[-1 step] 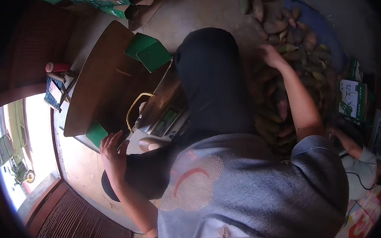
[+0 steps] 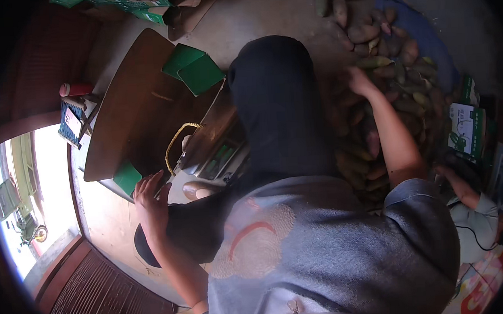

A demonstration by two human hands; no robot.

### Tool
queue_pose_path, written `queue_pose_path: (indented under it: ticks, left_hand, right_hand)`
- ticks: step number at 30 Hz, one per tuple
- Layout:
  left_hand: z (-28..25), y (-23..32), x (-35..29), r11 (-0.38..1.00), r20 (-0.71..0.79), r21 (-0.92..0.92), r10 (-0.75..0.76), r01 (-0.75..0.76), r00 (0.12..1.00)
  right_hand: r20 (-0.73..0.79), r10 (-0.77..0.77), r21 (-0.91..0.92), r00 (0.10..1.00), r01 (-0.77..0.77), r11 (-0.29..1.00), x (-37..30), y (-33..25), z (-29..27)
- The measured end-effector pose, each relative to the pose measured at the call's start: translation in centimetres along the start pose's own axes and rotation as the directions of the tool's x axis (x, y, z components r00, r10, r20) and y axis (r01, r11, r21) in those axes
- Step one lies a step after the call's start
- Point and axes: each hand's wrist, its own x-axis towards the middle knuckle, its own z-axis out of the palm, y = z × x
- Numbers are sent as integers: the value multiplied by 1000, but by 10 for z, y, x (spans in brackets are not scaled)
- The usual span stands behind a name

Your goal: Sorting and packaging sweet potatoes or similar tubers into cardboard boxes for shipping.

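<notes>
My right hand (image 2: 362, 83) reaches over the near-left part of a pile of root vegetables (image 2: 410, 108), long and plump, some greenish, some reddish-brown. Its fingers are dim and smeared, so I cannot see whether they hold anything. To the left, my left hand (image 2: 151, 199) is beside the corner of an open carton, its fingers loosely bent and thumb apart; nothing shows in its grasp. The carton has a broad brown flap (image 2: 125, 110) and green flaps (image 2: 201, 72). A yellow rope handle (image 2: 176, 145) loops at its side.
A blue cloth (image 2: 423, 37) lies under the far right of the pile. Green-and-white boxes (image 2: 463, 127) stand right of it, near another person (image 2: 477, 218). More green cartons (image 2: 153, 10) are at the far left. A carved wooden chair (image 2: 107, 292) stands at lower left.
My right hand has shifted slightly toward me and to the right over the pile. My left hand stays about where it was.
</notes>
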Motion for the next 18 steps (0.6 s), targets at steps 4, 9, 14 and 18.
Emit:
queue_pose_path:
  ticks: [4,9,14,18]
  left_hand:
    - [28,18,10,997,-6,-75,-11,10,1000]
    - [42,21,13,996,9,-59,-73,74,997]
    - [42,24,11,995,-10,-6,-96,96,995]
    - [40,26,21,996,-3,-21,-91,91,996]
  right_hand:
    - [172,357,109,918,-378,919,-43,63,66]
    - [149,418,99,896,-434,895,-62,36,119]
    - [118,432,78,894,-443,893,-82,32,143]
    - [86,388,70,918,-394,917,-88,33,158]
